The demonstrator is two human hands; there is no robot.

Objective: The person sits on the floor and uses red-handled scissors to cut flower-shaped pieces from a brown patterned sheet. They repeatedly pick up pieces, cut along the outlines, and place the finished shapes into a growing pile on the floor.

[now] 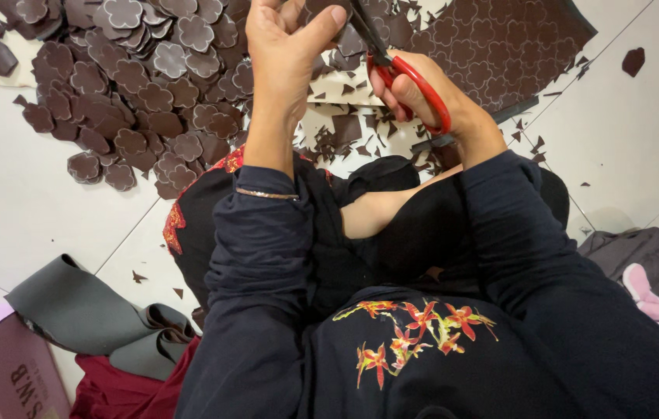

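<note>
Your right hand has its fingers through the red handles of the scissors, closed round them, blades pointing up toward the top edge. Your left hand pinches a dark brown piece at the blades; the piece itself is mostly hidden. Cut flower shapes lie piled on the floor to the left, the marked brown sheet to the right.

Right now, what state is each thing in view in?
Left hand: raised, pinching a dark piece at the top edge.
Right hand: gripping the scissors.
Scissors: red-handled, blades pointing up; open or shut unclear.
Cut shapes: heaped loose on the floor.
Marked sheet: flat, partly cut away.
Scraps: scattered.
Grey sheet: curled, folded.
</note>
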